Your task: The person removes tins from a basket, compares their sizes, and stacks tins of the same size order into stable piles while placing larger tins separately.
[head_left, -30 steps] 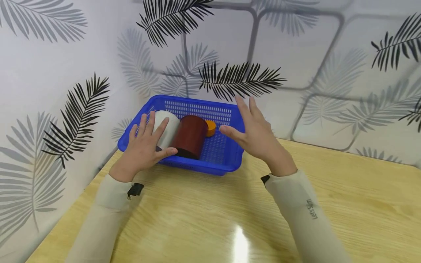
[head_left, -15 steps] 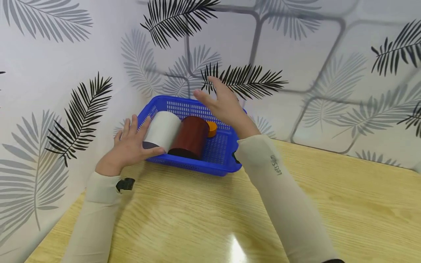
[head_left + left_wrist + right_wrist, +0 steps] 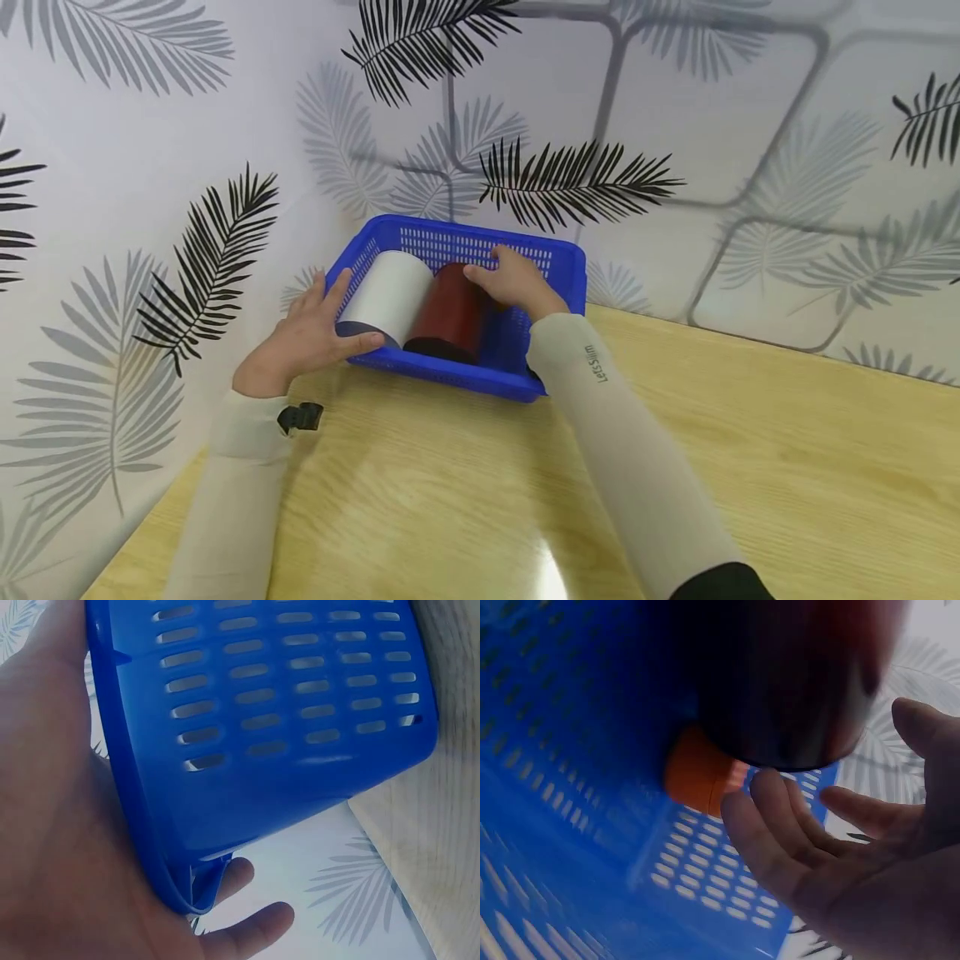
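In the head view, a blue plastic basket (image 3: 450, 372) holds a white cylinder (image 3: 386, 292) and a dark red cylinder (image 3: 450, 312), lying side by side. My left hand (image 3: 296, 337) rests at the basket's left front corner, fingers spread and thumb along the front rim. The left wrist view shows the palm against the rim, with fingertips beyond it. My right hand (image 3: 517, 282) reaches into the basket over the red cylinder's right end. In the right wrist view, its loosely bent fingertips are right at a small round orange piece (image 3: 697, 772), under the dark cylinder; the thumb stands apart.
The basket stands at the back of a light wooden table (image 3: 420, 483), close to a white wall covering (image 3: 675, 125) with leaf prints. A second leaf-printed wall surface (image 3: 90, 217) runs along the left side. Light glares off the table's front.
My right hand has swung left over the basket's back rim, then lowered into the basket, now hiding the orange piece in the head view. My left hand has moved down to the left corner.
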The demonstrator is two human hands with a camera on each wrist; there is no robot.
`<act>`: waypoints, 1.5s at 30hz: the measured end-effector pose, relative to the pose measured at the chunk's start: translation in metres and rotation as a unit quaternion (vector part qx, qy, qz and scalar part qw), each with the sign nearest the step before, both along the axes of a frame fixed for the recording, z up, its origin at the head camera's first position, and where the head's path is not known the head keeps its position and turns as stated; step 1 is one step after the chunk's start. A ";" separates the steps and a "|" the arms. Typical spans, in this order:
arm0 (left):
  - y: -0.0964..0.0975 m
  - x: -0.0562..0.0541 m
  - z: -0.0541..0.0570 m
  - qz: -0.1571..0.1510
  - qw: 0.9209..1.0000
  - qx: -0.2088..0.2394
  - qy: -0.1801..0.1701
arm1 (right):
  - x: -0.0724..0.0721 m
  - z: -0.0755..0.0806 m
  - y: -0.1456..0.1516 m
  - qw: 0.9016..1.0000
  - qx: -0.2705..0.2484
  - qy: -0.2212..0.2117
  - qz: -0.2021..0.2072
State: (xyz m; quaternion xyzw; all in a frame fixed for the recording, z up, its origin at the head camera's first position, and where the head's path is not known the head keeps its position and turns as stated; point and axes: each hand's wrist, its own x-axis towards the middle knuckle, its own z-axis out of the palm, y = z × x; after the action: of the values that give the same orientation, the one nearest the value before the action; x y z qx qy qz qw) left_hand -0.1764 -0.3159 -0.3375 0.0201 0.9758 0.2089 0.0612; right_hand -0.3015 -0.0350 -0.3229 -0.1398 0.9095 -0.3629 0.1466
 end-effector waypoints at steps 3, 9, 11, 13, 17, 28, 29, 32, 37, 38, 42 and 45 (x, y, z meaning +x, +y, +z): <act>0.001 0.002 0.001 0.001 1.000 0.001 -0.001 | 0.001 -0.006 0.000 0.999 0.010 -0.040 0.004; -0.006 0.005 0.004 0.004 1.000 -0.011 -0.001 | 0.001 -0.007 -0.007 0.993 -0.018 -0.109 0.034; -0.007 0.004 0.006 0.004 1.000 -0.010 0.003 | 0.000 -0.005 -0.008 0.992 -0.031 -0.116 0.041; -0.007 0.002 0.007 0.002 1.000 -0.009 0.007 | -0.001 -0.002 -0.008 0.991 -0.042 -0.120 0.043; -0.005 -0.002 0.009 0.002 1.000 -0.007 0.007 | -0.003 0.004 -0.006 0.989 -0.059 -0.129 0.046; 0.000 -0.007 0.012 -0.003 1.000 -0.007 0.000 | -0.003 0.004 -0.003 0.991 -0.098 -0.082 0.050; 0.000 -0.007 0.011 -0.003 1.000 -0.008 -0.001 | -0.002 0.003 -0.003 0.990 -0.104 -0.078 0.050; -0.001 -0.007 0.009 -0.003 1.000 -0.011 -0.006 | 0.000 0.001 -0.006 0.989 -0.125 -0.066 0.048; 0.000 -0.010 0.000 -0.004 1.000 -0.008 -0.016 | 0.002 -0.002 -0.003 0.985 -0.152 -0.064 0.041; 0.000 -0.010 -0.001 -0.005 1.000 -0.007 -0.017 | 0.002 -0.001 -0.002 0.984 -0.159 -0.066 0.040; -0.001 -0.010 -0.002 -0.005 1.000 -0.005 -0.013 | 0.003 0.004 0.004 0.978 -0.195 -0.063 0.026; -0.002 -0.009 0.002 -0.006 1.000 -0.008 -0.010 | 0.004 0.011 0.009 0.972 -0.228 -0.054 0.020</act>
State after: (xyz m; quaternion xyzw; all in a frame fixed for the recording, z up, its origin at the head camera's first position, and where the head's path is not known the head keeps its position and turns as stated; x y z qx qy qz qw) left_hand -0.1855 -0.3176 -0.3356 0.0232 0.9766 0.2011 0.0721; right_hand -0.2977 -0.0265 -0.3122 -0.1676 0.7907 -0.5645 0.1674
